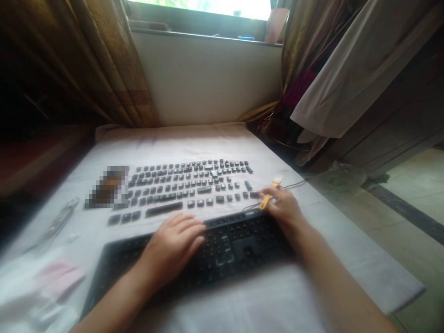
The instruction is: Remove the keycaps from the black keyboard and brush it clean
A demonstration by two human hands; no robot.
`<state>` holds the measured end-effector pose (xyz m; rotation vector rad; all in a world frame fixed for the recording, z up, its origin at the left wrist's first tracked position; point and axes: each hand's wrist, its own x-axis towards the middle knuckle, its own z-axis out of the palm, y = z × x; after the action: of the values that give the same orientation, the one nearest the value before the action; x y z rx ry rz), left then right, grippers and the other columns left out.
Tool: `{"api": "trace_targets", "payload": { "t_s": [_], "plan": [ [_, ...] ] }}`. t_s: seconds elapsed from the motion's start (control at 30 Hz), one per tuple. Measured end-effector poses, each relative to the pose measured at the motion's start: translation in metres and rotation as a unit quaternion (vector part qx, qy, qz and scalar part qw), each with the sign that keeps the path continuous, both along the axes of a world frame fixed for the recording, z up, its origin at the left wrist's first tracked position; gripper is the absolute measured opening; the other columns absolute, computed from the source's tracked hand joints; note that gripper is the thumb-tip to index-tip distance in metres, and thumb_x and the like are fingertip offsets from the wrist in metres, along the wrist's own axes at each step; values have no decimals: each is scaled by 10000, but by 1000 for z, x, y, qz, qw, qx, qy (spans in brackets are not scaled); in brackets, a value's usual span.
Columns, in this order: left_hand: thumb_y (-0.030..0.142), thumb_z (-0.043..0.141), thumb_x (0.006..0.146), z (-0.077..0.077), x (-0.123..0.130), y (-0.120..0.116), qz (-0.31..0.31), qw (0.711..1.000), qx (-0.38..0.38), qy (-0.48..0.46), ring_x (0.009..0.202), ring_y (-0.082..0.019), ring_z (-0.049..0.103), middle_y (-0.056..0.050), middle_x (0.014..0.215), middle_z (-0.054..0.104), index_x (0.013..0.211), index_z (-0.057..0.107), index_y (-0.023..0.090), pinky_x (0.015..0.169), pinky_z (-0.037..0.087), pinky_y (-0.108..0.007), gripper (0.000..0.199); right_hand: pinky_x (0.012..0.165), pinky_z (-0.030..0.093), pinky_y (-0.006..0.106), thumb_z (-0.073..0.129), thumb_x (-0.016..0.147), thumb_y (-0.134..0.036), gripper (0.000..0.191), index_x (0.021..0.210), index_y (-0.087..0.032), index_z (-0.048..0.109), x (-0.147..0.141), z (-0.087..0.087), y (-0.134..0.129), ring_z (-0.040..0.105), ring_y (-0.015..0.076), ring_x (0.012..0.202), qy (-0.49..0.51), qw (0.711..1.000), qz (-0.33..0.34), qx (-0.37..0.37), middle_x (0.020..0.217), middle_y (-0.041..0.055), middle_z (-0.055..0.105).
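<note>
A black keyboard base (pixel 215 252) with its keycaps off lies at the near side of the table. My left hand (pixel 178 240) rests on its upper middle edge, fingers spread and slightly bent, holding nothing visible. At the base's top right corner, my right hand (pixel 282 206) holds a small yellow-handled brush (pixel 266 201), its pale bristles pointing away. The fingertips of that hand are near a dark keycap (pixel 255 194). Beyond the base, rows of loose black keycaps (pixel 204 189) are laid out on the white cloth, with a long bar key (pixel 164 209) in the nearest row.
A blurred-out rectangular item (pixel 107 187) lies left of the keycaps, near a bundled cable or strip (pixel 60 219). White and pink cloth (pixel 58 277) sits at the near left. A thin cable (pixel 294 184) crosses the right table edge. Curtains (pixel 107 60) and a wall stand behind.
</note>
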<state>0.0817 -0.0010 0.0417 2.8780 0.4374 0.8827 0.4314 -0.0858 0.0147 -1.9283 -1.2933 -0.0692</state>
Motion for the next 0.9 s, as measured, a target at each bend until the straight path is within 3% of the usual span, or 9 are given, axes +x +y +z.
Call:
{"api": "trace_targets", "payload": {
  "t_s": [0.23, 0.47, 0.73, 0.9],
  "plan": [
    [255, 527, 1005, 4, -4, 0, 7, 1000, 4, -15, 1026, -249, 743, -69, 1077, 803, 1096, 722, 193, 985, 579, -494, 224, 850, 469, 384, 609, 844, -319, 169, 814, -237, 754, -2, -7, 7, 655, 276, 856, -83, 995, 33, -42, 829, 94, 740],
    [250, 519, 1005, 2, -5, 0, 10, 1000, -5, -9, 1021, -242, 745, -65, 1071, 804, 1083, 730, 202, 1002, 571, -485, 230, 830, 464, 373, 608, 860, -323, 173, 803, -238, 748, 2, -8, 11, 657, 267, 836, -105, 993, 34, -48, 805, 85, 736],
    [267, 491, 1019, 1, -5, -2, 13, 1000, -4, 13, 1040, -254, 736, -70, 1091, 798, 1093, 728, 201, 997, 570, -510, 258, 816, 502, 397, 601, 861, -389, 206, 801, -243, 732, 1, 1, 4, 700, 278, 818, -70, 998, 3, 0, 844, 86, 774],
    [380, 475, 1025, -6, -10, 1, 50, 997, -10, 56, 1202, -286, 670, -107, 1277, 737, 1241, 694, 192, 1048, 543, -517, 360, 741, 553, 359, 486, 965, -514, 344, 922, -239, 689, -4, 14, -9, 751, 258, 819, -6, 998, -25, 60, 849, 69, 806]
  ]
}}
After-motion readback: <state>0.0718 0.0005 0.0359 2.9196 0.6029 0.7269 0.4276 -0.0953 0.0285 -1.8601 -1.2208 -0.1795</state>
